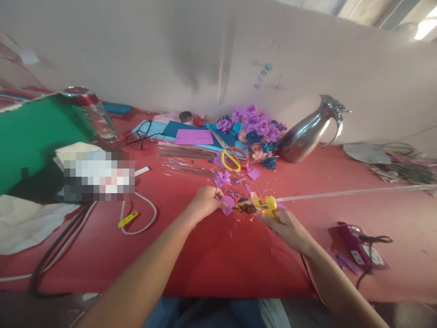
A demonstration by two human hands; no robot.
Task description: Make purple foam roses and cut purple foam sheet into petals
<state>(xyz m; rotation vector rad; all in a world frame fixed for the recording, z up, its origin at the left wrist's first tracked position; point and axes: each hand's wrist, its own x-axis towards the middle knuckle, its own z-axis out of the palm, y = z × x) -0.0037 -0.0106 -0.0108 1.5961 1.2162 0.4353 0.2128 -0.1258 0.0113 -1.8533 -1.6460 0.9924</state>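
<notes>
My left hand [205,201] is closed in a pinch on a purple petal piece [227,205], held just above the red table [211,255]. My right hand [288,228] is wrapped round a yellow glue gun [264,206] whose nozzle points left at the petal. A long clear glue stick [341,193] sticks out of the gun's back to the right. Small purple scraps [254,173] lie around both hands. A finished purple paper flower [222,178] rests just beyond my left hand.
Behind the hands lie yellow-and-orange scissors [231,158], thin wires [186,155], coloured paper sheets [194,136] and a heap of purple and blue paper flowers [254,125]. A metal jug [309,132] stands at the back right. A power strip [360,250] lies at the right; cables [136,218] and a green board [30,136] at the left.
</notes>
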